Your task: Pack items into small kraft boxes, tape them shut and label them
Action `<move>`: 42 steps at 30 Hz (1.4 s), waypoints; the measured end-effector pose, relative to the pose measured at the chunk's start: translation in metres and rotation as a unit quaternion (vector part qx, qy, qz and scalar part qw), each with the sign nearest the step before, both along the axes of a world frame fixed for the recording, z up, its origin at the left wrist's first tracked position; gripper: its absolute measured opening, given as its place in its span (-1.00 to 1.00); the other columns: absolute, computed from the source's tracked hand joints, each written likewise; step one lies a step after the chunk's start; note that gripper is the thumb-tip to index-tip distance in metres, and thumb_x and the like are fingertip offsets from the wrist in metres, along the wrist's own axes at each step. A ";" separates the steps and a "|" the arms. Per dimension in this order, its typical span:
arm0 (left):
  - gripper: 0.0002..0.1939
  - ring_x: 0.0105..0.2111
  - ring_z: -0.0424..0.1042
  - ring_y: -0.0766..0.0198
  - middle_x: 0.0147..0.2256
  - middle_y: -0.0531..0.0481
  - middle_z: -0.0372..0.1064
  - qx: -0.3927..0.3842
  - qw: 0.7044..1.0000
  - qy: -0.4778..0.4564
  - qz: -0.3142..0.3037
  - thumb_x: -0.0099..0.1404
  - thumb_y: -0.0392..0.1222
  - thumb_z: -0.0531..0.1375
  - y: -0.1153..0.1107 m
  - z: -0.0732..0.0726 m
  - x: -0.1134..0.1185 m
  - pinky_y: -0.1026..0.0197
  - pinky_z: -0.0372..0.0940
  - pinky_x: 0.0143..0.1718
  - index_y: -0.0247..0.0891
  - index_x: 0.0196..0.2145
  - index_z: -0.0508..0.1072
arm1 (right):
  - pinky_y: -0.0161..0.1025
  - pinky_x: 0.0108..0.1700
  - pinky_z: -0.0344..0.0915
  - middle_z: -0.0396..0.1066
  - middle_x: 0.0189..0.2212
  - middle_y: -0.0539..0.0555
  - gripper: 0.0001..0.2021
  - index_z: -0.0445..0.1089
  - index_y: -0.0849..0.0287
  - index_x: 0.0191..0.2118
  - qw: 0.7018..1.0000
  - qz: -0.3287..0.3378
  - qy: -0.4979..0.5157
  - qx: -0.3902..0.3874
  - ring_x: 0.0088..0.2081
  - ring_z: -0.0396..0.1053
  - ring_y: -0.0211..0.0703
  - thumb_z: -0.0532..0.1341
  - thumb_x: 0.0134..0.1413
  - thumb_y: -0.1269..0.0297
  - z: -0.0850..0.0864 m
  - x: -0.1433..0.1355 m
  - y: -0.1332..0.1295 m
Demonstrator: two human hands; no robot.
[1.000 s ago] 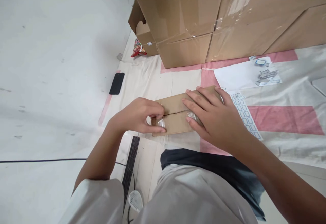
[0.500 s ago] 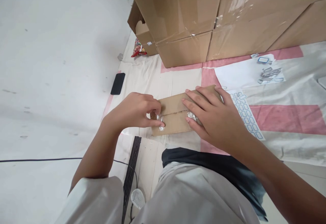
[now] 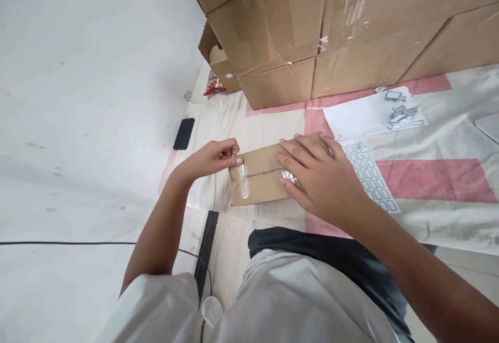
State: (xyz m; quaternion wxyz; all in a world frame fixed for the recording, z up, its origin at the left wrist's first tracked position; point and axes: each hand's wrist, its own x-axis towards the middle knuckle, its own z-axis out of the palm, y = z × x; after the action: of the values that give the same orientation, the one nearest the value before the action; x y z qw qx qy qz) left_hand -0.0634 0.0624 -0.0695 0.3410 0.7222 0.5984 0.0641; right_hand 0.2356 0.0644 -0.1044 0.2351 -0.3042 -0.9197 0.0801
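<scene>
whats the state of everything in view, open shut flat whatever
Small brown cardboard box, flaps closed
Clear tape strip, lying across its seam
Left hand, curled at the strip's end
Right hand, spread on the box
Black phone, lying flat
Brown cardboard box by the wall, open
Pink-and-white cloth, wrinkled

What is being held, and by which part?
The right hand rests on the right half of the small box. The left hand is at the far end of the clear tape; a pinch cannot be told.
</scene>
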 end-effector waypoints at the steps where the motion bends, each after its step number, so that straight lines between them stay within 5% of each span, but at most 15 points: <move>1: -0.66 -0.52 0.08 0.38 -0.53 0.19 0.08 0.024 0.999 -0.010 0.022 0.36 0.13 0.18 -0.003 -0.003 -0.002 0.29 0.03 -0.49 -0.16 -0.35 0.24 | 0.28 0.31 0.01 0.33 0.28 0.18 -0.63 0.42 0.12 0.17 1.000 0.001 0.016 -0.005 0.30 0.19 0.24 0.11 0.34 0.21 0.001 0.001 -0.001; 5: -0.75 -0.51 0.13 0.38 -0.51 0.15 0.13 0.290 0.950 -0.001 0.120 0.38 -0.09 0.19 -0.044 -0.009 0.013 0.25 0.07 -0.47 -0.17 -0.40 0.23 | 0.21 0.21 0.19 0.40 0.19 0.18 -0.66 0.41 0.04 0.15 0.984 -0.065 0.157 -0.045 0.21 0.30 0.20 0.07 0.35 0.24 -0.009 0.031 -0.003; 8: -0.82 -0.53 0.14 0.32 -0.53 0.12 0.14 0.501 0.862 -0.051 0.061 0.32 -0.26 0.18 -0.092 -0.023 0.054 0.19 0.05 -0.51 -0.14 -0.40 0.22 | 0.17 0.12 0.28 0.44 0.08 0.25 -0.66 0.37 0.07 0.15 0.952 -0.212 0.211 -0.056 0.12 0.35 0.18 0.05 0.36 0.21 -0.040 0.073 -0.005; 9: -0.84 -0.53 0.14 0.29 -0.53 0.10 0.19 0.503 0.861 -0.076 0.017 0.31 -0.28 0.17 -0.106 -0.032 0.073 0.16 0.04 -0.51 -0.13 -0.38 0.23 | 0.18 0.10 0.28 0.45 0.04 0.28 -0.65 0.36 0.11 0.15 0.945 -0.260 0.192 -0.054 0.10 0.36 0.20 0.08 0.35 0.17 -0.053 0.086 -0.007; 14: -0.87 -0.55 0.17 0.28 -0.58 0.07 0.29 0.399 0.877 -0.216 -0.156 0.30 -0.27 0.17 -0.125 -0.093 0.187 0.15 0.09 -0.55 -0.16 -0.39 0.28 | 0.26 -0.01 0.24 0.39 -0.02 0.41 -0.36 0.27 0.31 0.22 0.906 -0.415 -0.015 -0.075 0.01 0.30 0.36 0.28 0.16 -0.02 -0.100 0.109 -0.022; 19: -0.83 -0.43 0.34 0.24 -0.46 0.01 0.41 0.346 0.894 -0.215 -0.186 0.34 -0.16 0.19 -0.088 -0.130 0.252 0.11 0.24 -0.38 -0.16 -0.43 0.35 | 0.15 -0.09 0.27 0.37 -0.12 0.35 -0.36 0.20 0.32 0.26 0.884 -0.445 -0.063 -0.127 -0.08 0.31 0.29 0.28 0.15 0.12 -0.100 0.100 -0.035; 24: -0.83 -0.16 0.41 0.09 -0.23 -0.14 0.45 0.292 0.936 -0.140 -0.140 0.43 -0.15 0.07 -0.051 -0.140 0.266 0.00 0.26 -0.12 -0.20 -0.26 0.43 | 0.11 -0.11 0.29 0.34 -0.18 0.28 -0.53 0.33 0.28 0.17 0.895 -0.425 -0.037 -0.134 -0.13 0.30 0.23 0.21 0.20 0.15 -0.098 0.126 -0.026; 28: -0.80 -0.22 0.38 0.05 -0.34 -0.11 0.40 0.253 0.945 -0.098 -0.183 0.43 -0.16 0.06 -0.038 -0.152 0.270 -0.02 0.21 -0.17 -0.21 -0.32 0.42 | 0.13 -0.05 0.30 0.35 -0.11 0.32 -0.59 0.41 0.25 0.15 0.931 -0.355 -0.014 -0.082 -0.12 0.28 0.17 0.06 0.26 0.36 -0.096 0.143 0.012; 32: -0.77 -0.22 0.37 0.05 -0.34 -0.11 0.41 0.221 0.950 -0.099 -0.198 0.44 -0.14 0.05 -0.036 -0.154 0.269 -0.04 0.18 -0.16 -0.21 -0.35 0.40 | 0.01 -0.08 0.30 0.40 -0.21 0.28 -0.72 0.51 0.25 -0.16 0.945 -0.310 -0.041 -0.100 -0.15 0.30 0.10 0.04 0.23 0.43 -0.092 0.151 0.039; 37: -0.84 -0.26 0.39 0.12 -0.36 -0.04 0.41 0.167 0.959 -0.178 -0.146 0.41 -0.13 0.11 -0.036 -0.148 0.268 0.00 0.21 -0.15 -0.19 -0.33 0.38 | -0.13 -0.20 0.28 0.46 -0.32 0.18 -0.80 0.39 0.22 -0.24 0.927 -0.313 0.063 -0.197 -0.28 0.37 -0.01 0.03 0.28 0.35 -0.085 0.159 0.022; 42: -0.66 -0.37 0.38 0.25 -0.29 0.02 0.38 0.096 0.947 -0.307 -0.002 0.40 0.04 0.16 -0.036 -0.142 0.269 0.16 0.28 -0.33 -0.17 0.01 0.25 | -0.21 -0.27 0.26 0.39 -0.39 0.03 -0.84 0.30 0.14 -0.26 0.913 -0.256 0.173 -0.267 -0.37 0.34 -0.14 0.04 0.36 0.27 -0.066 0.153 -0.014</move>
State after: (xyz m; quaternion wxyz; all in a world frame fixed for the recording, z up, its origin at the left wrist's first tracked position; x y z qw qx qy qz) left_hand 0.2059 0.0259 -0.2118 0.4371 0.6983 0.4539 0.3395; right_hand 0.3883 0.0500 -0.1707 0.3127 -0.5621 -0.6995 0.3114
